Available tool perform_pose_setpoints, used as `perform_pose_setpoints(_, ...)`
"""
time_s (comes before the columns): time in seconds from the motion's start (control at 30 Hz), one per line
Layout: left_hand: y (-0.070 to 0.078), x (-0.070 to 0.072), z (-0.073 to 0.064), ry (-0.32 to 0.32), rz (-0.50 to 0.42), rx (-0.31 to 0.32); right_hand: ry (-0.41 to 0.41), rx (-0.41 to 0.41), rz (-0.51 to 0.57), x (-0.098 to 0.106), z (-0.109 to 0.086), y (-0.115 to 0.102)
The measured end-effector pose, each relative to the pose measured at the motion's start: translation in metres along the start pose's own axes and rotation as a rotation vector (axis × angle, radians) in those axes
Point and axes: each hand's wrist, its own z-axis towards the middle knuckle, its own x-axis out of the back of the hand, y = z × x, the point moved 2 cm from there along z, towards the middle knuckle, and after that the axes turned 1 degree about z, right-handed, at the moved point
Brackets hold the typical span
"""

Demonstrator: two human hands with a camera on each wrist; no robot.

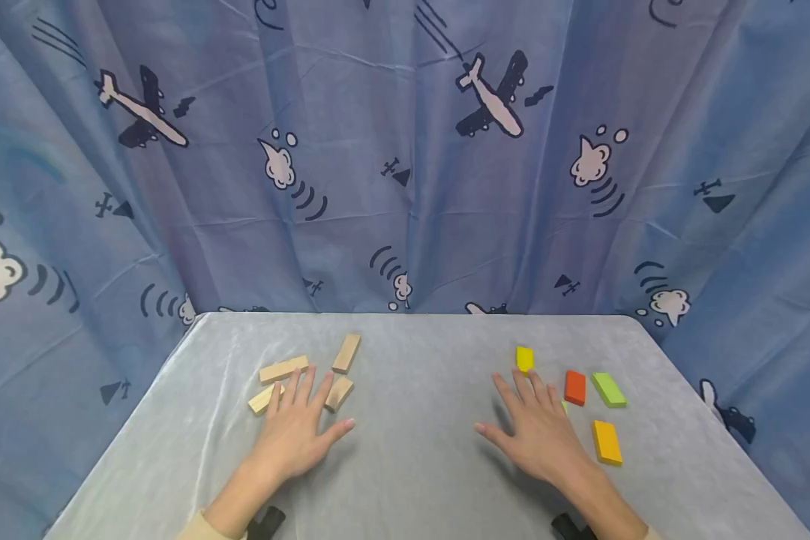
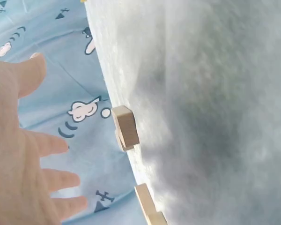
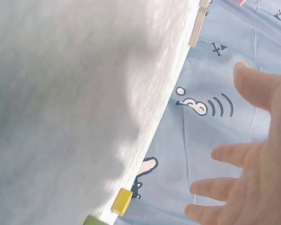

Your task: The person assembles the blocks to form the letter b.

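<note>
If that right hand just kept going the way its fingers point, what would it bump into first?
Most likely the yellow block, just beyond the fingertips of the right hand in the head view. The hand seems raised above the table, though, so it might pass over the block.

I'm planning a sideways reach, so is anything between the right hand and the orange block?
Nothing visible: in the head view, only bare table shows between the right hand and the orange block. The red block lies farther back, off that line.
</note>
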Motion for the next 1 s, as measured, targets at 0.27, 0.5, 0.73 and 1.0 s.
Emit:
perform_pose_setpoints(0.27,-0.009,0.003,0.0,0.038,0.01,-0.036,0.004,0.05,0.038,-0.002,0.008,-0.016)
perform_pose_setpoints(0.5,-0.02,0.004,-0.003,0.081,-0.012,-0.044,-0.042,0.082,0.035,-0.007,0.019,-0.037)
perform_pose_setpoints(0.73,-0.033,0.005,-0.005,0.134,-0.055,-0.032,-0.052,0.119,0.039,-0.014,0.029,-0.06)
perform_pose_setpoints(1.0,-0.045,0.016,0.0,0.168,-0.088,-0.017,-0.055,0.169,0.043,-0.02,0.051,-0.087)
